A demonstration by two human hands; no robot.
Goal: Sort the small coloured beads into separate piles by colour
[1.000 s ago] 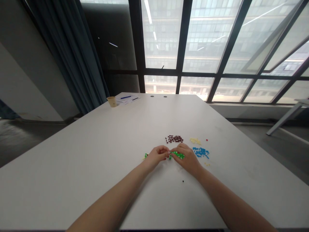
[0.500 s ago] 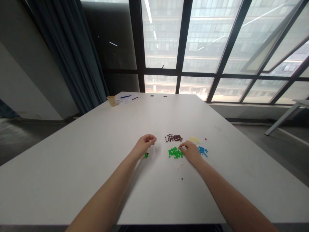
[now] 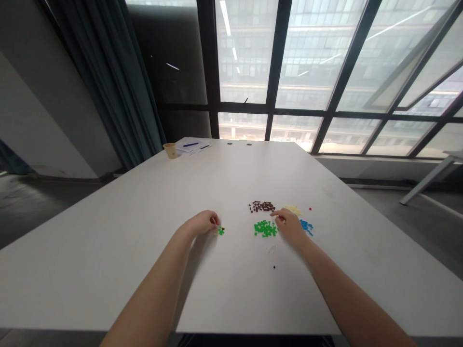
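On table [image 3: 144, 231], four bead heaps [image 3: 265, 228].

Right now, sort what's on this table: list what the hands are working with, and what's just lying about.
In hand:
left hand, fingertips at the small green cluster
right hand, between the green pile and blue pile
dark brown pile
pale yellow pile

Lying about:
paper cup at the far corner
papers with pens
stray black bit
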